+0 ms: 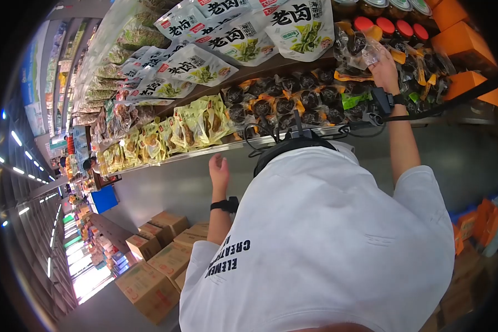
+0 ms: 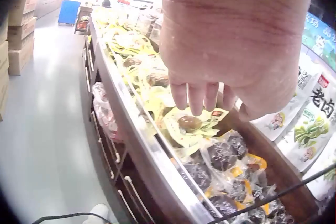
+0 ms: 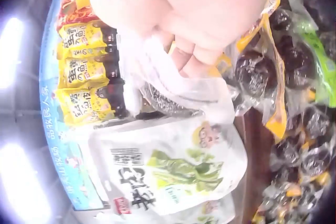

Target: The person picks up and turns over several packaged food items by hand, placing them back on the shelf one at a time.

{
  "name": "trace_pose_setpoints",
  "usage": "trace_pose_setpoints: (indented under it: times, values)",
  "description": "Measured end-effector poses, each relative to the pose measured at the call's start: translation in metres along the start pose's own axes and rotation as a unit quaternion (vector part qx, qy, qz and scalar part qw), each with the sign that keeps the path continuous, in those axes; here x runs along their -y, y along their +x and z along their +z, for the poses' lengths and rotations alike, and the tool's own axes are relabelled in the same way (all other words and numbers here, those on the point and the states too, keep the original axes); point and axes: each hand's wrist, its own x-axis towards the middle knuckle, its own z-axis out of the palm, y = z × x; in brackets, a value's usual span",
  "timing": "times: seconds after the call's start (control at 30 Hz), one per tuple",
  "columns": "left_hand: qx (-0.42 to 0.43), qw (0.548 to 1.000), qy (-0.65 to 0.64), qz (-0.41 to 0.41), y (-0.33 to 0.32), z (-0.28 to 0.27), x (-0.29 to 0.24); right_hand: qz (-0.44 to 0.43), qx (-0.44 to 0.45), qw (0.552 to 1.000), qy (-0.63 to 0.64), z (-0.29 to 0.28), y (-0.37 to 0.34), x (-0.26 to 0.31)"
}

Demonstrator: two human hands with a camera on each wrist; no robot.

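My right hand (image 1: 384, 72) reaches over the far right of the display and pinches a clear plastic packet (image 3: 210, 95) by its top. Something dark shows inside the packet, partly hidden by the fingers in the right wrist view. Around that hand lie vacuum-wrapped dark round items (image 1: 285, 105) with orange labels. My left hand (image 1: 219, 171) hangs near the front edge of the display, its fingers loosely bent and holding nothing. Closest to it are yellow packets (image 2: 189, 124) of brown food.
White pouches (image 1: 304, 27) with green food pictures stand behind the packets. Jars with red lids (image 1: 386, 25) and orange boxes (image 1: 465, 44) are at the right. A metal rail (image 2: 152, 145) edges the display. Cardboard boxes (image 1: 149, 285) stack on the floor behind the person.
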Motion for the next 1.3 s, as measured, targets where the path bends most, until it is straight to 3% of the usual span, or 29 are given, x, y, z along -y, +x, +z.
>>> trace_pose_setpoints:
  times: [0.07,0.13,0.2,0.27,0.33,0.4,0.47,0.63,0.8,0.87,0.93,1.07,1.13,1.2,1.3]
  values:
    - [0.006,0.998,0.04,0.055,0.013,-0.009,-0.026,0.021,0.063,0.996,0.054,0.018,-0.014,0.011]
    - [0.049,0.997,-0.048,0.034,0.024,-0.015,-0.077,0.063,0.092,0.991,0.071,0.03,-0.027,0.01]
    - [0.069,0.986,-0.118,0.095,0.043,-0.012,-0.102,0.102,0.131,0.979,0.12,0.038,-0.035,-0.004]
    - [0.112,0.981,-0.092,0.13,0.059,-0.009,-0.145,0.109,0.169,0.973,0.113,0.07,-0.051,-0.008]
    - [0.148,0.968,-0.064,0.192,0.065,-0.004,-0.2,0.217,0.254,0.928,0.165,0.094,-0.058,-0.024]
    - [0.186,0.941,-0.1,0.265,0.074,0.008,-0.234,0.263,0.3,0.908,0.127,0.124,-0.065,-0.043]
    - [0.245,0.921,-0.166,0.253,0.083,0.025,-0.249,0.282,0.342,0.887,0.132,0.159,-0.074,-0.068]
    - [0.247,0.921,-0.148,0.262,0.092,0.036,-0.222,0.354,0.333,0.869,0.092,0.203,-0.106,-0.099]
    - [0.279,0.924,-0.142,0.218,0.08,0.042,-0.159,0.443,0.319,0.837,0.037,0.193,-0.125,-0.139]
    - [0.297,0.925,-0.064,0.226,0.075,0.039,-0.131,0.479,0.318,0.801,-0.168,0.191,-0.132,-0.144]
    - [0.294,0.908,0.049,0.295,0.074,0.029,-0.106,0.485,0.326,0.783,-0.213,0.18,-0.134,-0.142]
    - [0.366,0.863,0.167,0.305,0.089,0.023,-0.069,0.402,0.164,0.892,-0.128,0.129,-0.147,-0.119]
    - [0.382,0.821,0.196,0.377,0.102,0.027,-0.052,0.382,0.068,0.911,-0.136,0.091,-0.158,-0.11]
    - [0.401,0.801,0.21,0.392,0.117,0.03,-0.05,0.312,0.053,0.943,-0.106,0.04,-0.187,-0.103]
    - [0.396,0.764,0.245,0.446,0.135,0.044,-0.044,0.31,-0.108,0.93,-0.163,0.02,-0.253,-0.077]
